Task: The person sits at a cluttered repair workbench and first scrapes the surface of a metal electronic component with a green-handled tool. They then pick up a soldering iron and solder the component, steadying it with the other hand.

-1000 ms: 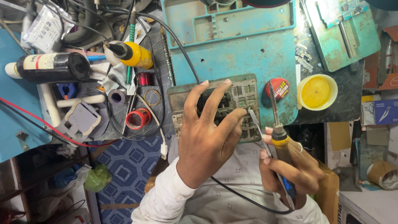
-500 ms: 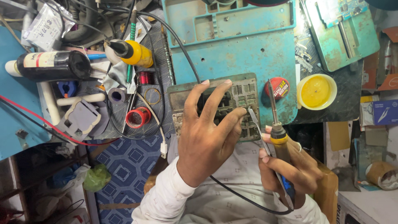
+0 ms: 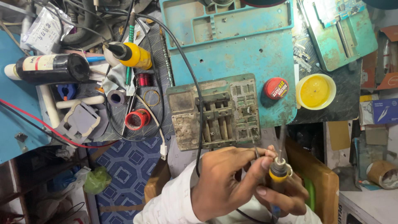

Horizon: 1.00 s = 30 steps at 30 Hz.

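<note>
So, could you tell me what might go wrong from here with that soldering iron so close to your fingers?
The soldering iron sits in the right hand with its tip pointing up, and the left hand pinches something thin right beside it, so a slip could burn fingertips. A black cable crosses the worn jig towards both hands, and the tip could possibly touch and melt it. The open yellow tub stands near the bench edge, where an elbow might knock it.

A worn circuit-board holder lies mid-table, a round tin and an open paste pot to its right. A bottle lies on its side at far left. Both hands, left hand and right hand, meet just before the holder, around a soldering iron.
</note>
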### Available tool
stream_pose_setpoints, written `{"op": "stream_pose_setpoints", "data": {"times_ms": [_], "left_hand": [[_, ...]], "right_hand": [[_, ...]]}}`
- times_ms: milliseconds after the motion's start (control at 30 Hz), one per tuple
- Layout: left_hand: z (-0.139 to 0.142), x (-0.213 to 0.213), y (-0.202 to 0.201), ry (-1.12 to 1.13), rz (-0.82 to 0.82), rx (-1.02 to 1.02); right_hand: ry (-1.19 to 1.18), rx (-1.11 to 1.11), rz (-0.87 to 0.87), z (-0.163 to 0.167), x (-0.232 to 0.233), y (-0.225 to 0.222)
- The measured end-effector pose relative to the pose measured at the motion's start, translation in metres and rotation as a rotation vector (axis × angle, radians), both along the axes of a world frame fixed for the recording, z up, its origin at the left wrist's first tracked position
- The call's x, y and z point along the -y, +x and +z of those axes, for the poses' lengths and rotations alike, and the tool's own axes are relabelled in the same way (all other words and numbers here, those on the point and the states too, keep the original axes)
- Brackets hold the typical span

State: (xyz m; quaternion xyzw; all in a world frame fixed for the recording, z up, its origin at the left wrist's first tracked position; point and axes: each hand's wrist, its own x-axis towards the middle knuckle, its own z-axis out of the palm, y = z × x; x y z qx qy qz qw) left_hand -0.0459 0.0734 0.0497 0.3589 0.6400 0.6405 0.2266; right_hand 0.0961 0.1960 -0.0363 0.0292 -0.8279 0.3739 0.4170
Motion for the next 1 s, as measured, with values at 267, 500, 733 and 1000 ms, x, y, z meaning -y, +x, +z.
{"op": "stream_pose_setpoints", "data": {"times_ms": [267, 500, 733, 1000], "left_hand": [[0.003, 0.008, -0.013, -0.254, -0.103, 0.262], [0.006, 0.009, -0.034, -0.157, -0.121, 0.278], [0.006, 0.005, -0.037, -0.476, -0.019, 0.046], [-0.002, -0.001, -0.038, -0.375, 0.042, -0.090]], "right_hand": [[-0.287, -0.044, -0.102, -0.025, -0.008, 0.035], [-0.623, -0.072, -0.113, 0.011, -0.017, 0.012], [-0.368, 0.551, -0.149, 0.057, -0.031, 0.036], [-0.126, 0.556, -0.147, 0.053, -0.036, 0.029]]}}
